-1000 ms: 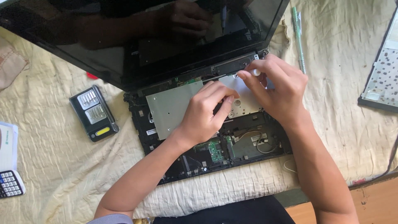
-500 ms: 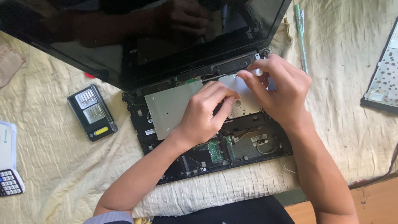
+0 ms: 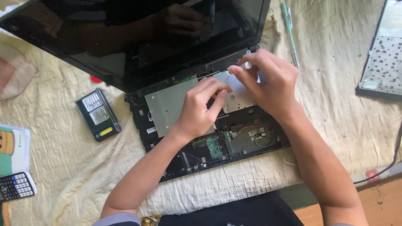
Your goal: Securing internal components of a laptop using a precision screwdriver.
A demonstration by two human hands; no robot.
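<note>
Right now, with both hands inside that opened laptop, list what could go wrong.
1. The right hand pinches a small white-tipped tool near the hinge; a slip could scratch the dark screen just above.
2. The left hand presses on the grey metal plate; it may bend.
3. Loose wires and the green circuit board lie exposed below the wrists and might get snagged.

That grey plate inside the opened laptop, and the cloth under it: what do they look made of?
The grey plate looks like thin sheet metal with a dull, brushed finish: flat, evenly grey, with small punched holes. The cloth looks like soft woven cotton, cream and matte, judging by its creases, though the fibre is a guess.
</note>
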